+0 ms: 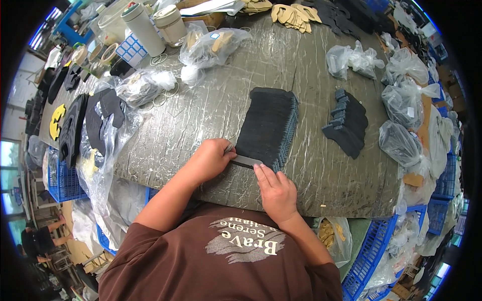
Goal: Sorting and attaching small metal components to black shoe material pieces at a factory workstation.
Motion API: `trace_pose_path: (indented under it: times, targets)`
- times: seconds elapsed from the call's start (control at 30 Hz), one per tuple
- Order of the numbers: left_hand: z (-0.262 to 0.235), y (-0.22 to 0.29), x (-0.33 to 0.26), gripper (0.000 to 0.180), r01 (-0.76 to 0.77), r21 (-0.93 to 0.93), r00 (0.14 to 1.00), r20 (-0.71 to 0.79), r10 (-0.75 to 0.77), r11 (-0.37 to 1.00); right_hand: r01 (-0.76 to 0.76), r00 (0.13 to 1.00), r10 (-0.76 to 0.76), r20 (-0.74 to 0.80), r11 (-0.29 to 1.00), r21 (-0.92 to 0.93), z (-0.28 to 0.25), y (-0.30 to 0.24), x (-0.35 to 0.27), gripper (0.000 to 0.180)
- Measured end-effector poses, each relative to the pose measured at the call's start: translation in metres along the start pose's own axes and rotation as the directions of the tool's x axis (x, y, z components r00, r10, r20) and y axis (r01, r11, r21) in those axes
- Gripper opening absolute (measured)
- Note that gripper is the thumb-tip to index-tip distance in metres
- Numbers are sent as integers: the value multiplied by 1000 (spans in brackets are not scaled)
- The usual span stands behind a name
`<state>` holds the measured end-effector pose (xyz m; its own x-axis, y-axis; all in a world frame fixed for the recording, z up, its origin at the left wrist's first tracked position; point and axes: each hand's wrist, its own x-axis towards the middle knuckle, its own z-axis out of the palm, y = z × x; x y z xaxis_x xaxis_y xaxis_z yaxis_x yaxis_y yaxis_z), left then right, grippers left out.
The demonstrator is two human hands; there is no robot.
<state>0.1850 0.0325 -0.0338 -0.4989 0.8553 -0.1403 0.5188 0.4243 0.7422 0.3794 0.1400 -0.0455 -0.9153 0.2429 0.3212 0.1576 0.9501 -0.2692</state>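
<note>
A wide stack of overlapping black sheet pieces point(266, 120) with blue-grey edges lies on the table in front of me. Along its near edge runs a flat grey strip point(247, 161), whose exact kind I cannot make out. My left hand point(210, 159) is closed around the strip's left end, beside the stack's near left corner. At the other end, the fingertips of my right hand point(277, 193) press together on the strip; the thumb is hidden. To the right sits a smaller stack of black pieces point(349, 125) with blue-grey edges, apart from both hands.
Clear plastic bags point(401, 108) line the table's right side. Tan cut pieces point(295, 17) lie at the far edge. A white tumbler point(143, 29) and a lidded jar point(169, 25) stand far left, near bagged parts point(145, 86). Blue crates point(369, 261) stand below the table's edge.
</note>
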Motion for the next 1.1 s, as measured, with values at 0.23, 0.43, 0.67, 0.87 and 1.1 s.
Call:
trace_pose_path:
  times: [0.23, 0.43, 0.67, 0.87, 1.1]
  targets:
    - [5, 15, -7, 12, -50, 307, 994, -76, 77, 950, -59, 998, 55, 40, 993, 99, 3, 2, 0, 42]
    - [7, 13, -20, 6, -169, -103, 985, 17, 171, 980, -417, 836, 541, -93, 735, 534, -11, 8, -5, 33]
    - [4, 12, -20, 28, 314, -847, 949, 283, -137, 429, -540, 542, 840, -21, 367, 758, -44, 54, -23, 23]
    - [20, 2, -31, 45, 260, -883, 933, 334, 133, 392, -710, 593, 774, -223, 633, 309, -35, 74, -48, 29]
    - [19, 33, -30, 41, 74, -482, 929, 350, 115, 873, -683, 694, 663, -280, 729, 33, -42, 57, -40, 30]
